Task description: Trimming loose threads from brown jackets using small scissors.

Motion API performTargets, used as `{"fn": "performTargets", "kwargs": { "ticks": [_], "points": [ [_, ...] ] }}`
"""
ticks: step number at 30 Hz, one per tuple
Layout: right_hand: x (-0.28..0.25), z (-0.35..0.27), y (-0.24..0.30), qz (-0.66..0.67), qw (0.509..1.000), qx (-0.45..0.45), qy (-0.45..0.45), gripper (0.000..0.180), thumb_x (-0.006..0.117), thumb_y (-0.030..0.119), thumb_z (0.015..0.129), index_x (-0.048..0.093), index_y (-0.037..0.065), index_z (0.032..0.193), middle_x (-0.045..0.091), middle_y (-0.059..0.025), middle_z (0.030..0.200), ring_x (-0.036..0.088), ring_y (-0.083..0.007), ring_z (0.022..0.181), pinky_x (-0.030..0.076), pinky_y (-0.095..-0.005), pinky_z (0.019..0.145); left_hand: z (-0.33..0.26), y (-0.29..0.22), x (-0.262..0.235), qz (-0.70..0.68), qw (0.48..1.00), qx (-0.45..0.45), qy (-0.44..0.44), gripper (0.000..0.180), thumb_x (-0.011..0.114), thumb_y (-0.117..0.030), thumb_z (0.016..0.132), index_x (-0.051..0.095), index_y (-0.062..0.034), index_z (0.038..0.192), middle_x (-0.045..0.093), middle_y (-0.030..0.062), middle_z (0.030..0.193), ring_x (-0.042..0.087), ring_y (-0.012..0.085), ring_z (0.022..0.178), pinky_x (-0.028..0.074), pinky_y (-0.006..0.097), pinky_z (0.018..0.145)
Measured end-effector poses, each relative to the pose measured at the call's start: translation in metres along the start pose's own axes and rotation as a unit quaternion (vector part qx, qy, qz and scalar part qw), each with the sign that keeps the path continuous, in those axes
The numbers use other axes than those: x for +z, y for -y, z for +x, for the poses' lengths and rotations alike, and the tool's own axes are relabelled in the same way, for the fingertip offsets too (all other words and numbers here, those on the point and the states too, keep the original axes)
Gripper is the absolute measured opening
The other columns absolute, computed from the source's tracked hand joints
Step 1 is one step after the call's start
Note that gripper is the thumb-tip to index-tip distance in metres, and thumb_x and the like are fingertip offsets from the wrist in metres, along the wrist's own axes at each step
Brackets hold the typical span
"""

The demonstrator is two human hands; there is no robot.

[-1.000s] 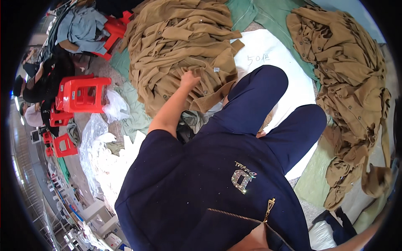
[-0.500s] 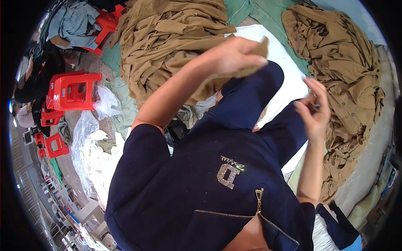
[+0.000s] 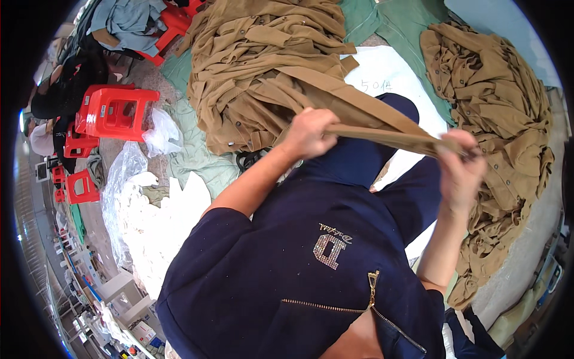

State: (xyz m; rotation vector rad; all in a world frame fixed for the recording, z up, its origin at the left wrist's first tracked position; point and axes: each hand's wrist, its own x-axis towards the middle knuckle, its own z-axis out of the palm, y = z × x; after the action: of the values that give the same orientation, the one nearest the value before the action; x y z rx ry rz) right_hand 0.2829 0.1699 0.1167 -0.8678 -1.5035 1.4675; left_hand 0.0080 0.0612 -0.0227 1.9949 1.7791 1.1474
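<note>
left hand (image 3: 310,133) and right hand (image 3: 459,173) both raised, fingers clenched, elbows bent

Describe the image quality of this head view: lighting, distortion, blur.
Head view: even, soft daylight with no hard shadows or glare; strong fisheye bending, with a black rim around the circle; the left hand and right hand pulling the tan garment look sharp, while the red stools and the clutter at the left rim are squeezed and soft.

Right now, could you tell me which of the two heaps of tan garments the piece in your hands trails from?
The tan strip between the left hand and right hand trails from the big heap beside the red stool, not the right-side heap.
</note>
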Motion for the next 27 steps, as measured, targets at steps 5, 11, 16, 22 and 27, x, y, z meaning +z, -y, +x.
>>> {"fn": "performTargets", "kwargs": {
  "ticks": [5,11,16,22,27],
  "points": [
    [-0.104,-0.055,0.075,0.077,0.974,-0.171,-0.123,0.031,0.068,0.008,0.076,0.057,-0.001,0.103,0.058,-0.0095,0.090,0.058,-0.0180,0.082,0.047,-0.0289,0.077,-0.047,0.152,-0.014,0.216,0.970,-0.099,0.044,0.022,0.063,-0.011,0.069,0.064,-0.0162,0.091,0.067,0.0043,0.088,0.063,0.0239,0.093,0.037,0.045,0.093],
    [-0.192,-0.139,0.150,0.141,0.918,-0.284,-0.239,0.032,0.059,0.005,0.087,0.049,-0.009,0.114,0.041,-0.0078,0.076,0.037,-0.0110,0.056,0.044,-0.0366,0.090,0.042,0.120,-0.089,-0.037,0.983,-0.171,-0.055,0.019,0.052,-0.005,0.083,0.064,-0.0039,0.098,0.070,0.0113,0.101,0.062,0.0242,0.101,0.047,0.035,0.089],
    [-0.284,-0.215,0.157,0.091,0.788,-0.260,-0.550,0.022,0.058,0.008,0.092,0.062,-0.008,0.107,0.036,-0.0038,0.060,0.036,-0.0155,0.059,0.040,-0.0404,0.082,0.140,-0.043,-0.259,-0.118,0.988,0.009,-0.096,0.022,0.054,0.009,0.075,0.060,-0.0026,0.093,0.059,-0.0012,0.086,0.053,0.0106,0.083,0.045,0.026,0.077],
    [-0.400,-0.360,0.164,0.062,0.882,-0.233,-0.404,0.031,0.061,0.017,0.092,0.064,0.001,0.119,0.064,-0.0088,0.096,0.053,-0.0153,0.076,0.045,-0.0315,0.073,0.181,-0.175,-0.201,-0.088,0.919,0.325,-0.204,0.026,0.061,-0.004,0.084,0.060,-0.0032,0.110,0.065,0.0066,0.100,0.063,0.0212,0.090,0.051,0.031,0.085],
    [-0.293,-0.264,0.041,0.004,0.892,-0.165,-0.420,0.032,0.059,0.003,0.090,0.054,0.006,0.121,0.057,0.0016,0.090,0.048,-0.0060,0.071,0.037,-0.0191,0.060,0.243,-0.127,-0.208,-0.052,0.995,0.058,0.063,0.026,0.059,-0.004,0.082,0.060,-0.0044,0.107,0.060,0.0058,0.109,0.054,0.0145,0.105,0.041,0.027,0.094]
  ]
}}
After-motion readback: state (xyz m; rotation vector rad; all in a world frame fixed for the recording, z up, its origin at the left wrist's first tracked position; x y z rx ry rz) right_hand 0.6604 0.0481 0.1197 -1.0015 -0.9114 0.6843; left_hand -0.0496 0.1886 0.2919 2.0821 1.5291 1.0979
